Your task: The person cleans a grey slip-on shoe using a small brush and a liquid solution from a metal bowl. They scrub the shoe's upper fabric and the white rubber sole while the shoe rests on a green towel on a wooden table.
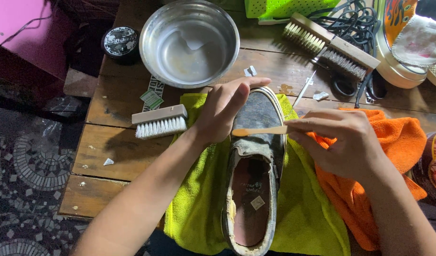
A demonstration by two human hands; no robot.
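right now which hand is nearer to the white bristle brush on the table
Left. The left hand rests on the shoe, just right of the white bristle brush. The right hand is farther right, holding a small brush.

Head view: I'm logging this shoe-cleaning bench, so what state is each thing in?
Slip-on shoe: dirty, upright on the yellow-green cloth.
Left hand: pressed on the shoe's toe.
Right hand: pinching a small brush over the shoe.
Steel bowl: upright, a little cloudy liquid.
White-bristled brush: on its side, unused.
Round tin: lid on.
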